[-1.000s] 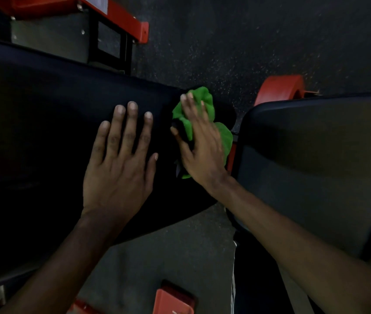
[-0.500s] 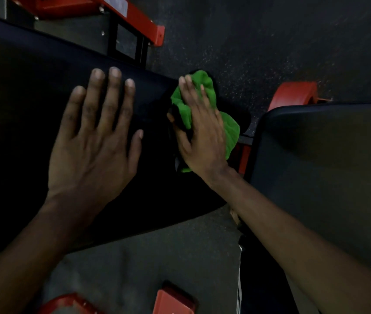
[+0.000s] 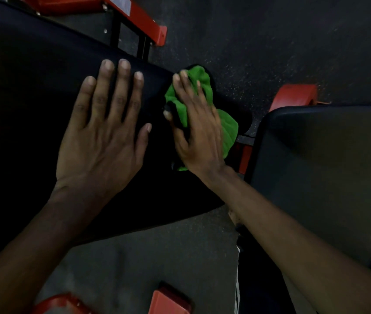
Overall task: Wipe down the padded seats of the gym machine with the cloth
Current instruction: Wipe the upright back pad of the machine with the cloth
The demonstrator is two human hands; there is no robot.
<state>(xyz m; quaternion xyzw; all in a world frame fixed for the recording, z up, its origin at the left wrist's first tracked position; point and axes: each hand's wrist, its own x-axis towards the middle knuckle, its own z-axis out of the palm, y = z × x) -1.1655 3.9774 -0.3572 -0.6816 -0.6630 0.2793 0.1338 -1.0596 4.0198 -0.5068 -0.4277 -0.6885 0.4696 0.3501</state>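
Observation:
A long black padded seat runs from the upper left down to the middle. My left hand lies flat on it with straight, spread fingers. Just to its right, my right hand presses a crumpled green cloth onto the seat's narrow right end, fingers laid straight over the cloth. Part of the cloth is hidden under the hand. A second dark padded seat fills the right side, apart from both hands.
Red machine frame bars cross the top left behind the seat. A red round part sits above the right pad, and red frame pieces show at the bottom. Speckled dark rubber floor surrounds everything.
My left hand has slid to the right along the seat, closer to the right hand. The right hand and cloth stay at the seat's right end, shifted slightly.

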